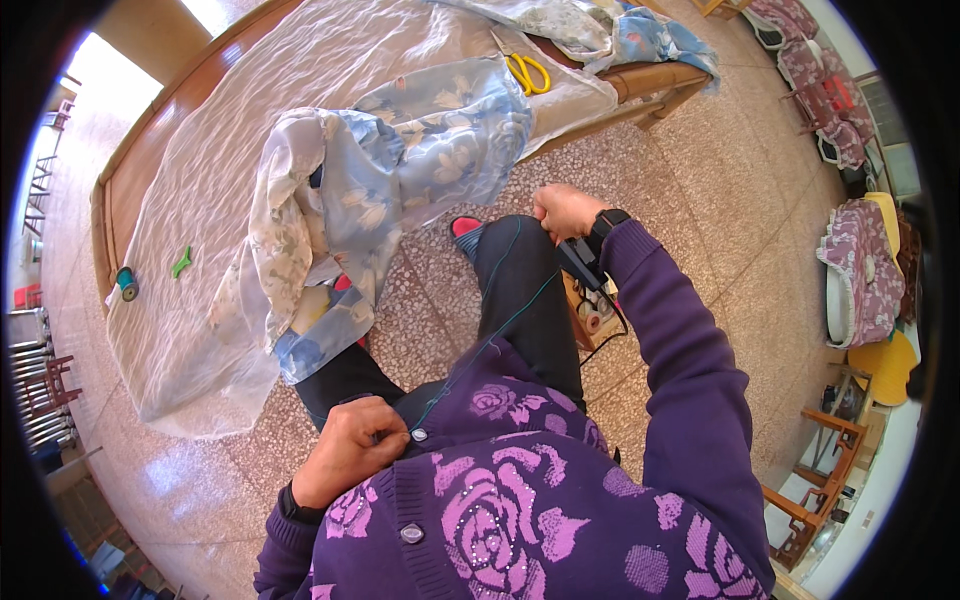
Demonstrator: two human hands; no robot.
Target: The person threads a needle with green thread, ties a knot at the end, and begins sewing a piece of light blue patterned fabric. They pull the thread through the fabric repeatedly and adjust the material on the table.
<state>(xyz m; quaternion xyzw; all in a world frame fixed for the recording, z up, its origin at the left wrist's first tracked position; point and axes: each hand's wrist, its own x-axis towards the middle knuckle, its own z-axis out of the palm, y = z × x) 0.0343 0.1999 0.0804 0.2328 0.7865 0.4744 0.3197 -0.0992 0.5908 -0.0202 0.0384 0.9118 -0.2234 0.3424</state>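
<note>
Pinched fingers of my left hand [358,444] hold one end of a teal thread [499,326] at my waist. The thread runs slanting up across my lap toward my right hand [568,211], which is curled closed beyond my right knee; what its fingertips grip is hidden. Draped over the table edge before me is a sheer blue and cream floral cloth [450,150]. Yellow-handled scissors [527,73] rest beside it. On the left of the white cloth [202,202] lie a spool of teal thread [127,284] and a small green plastic piece [181,262].
The bamboo-edged table [660,79] stands in front, with more floral fabric [660,37] at its far right. Beside my right leg a wooden box [581,315] holds small items, and a black device with a cable [579,262] hangs near my wrist. Cloth-covered furniture [859,274] lines the right wall.
</note>
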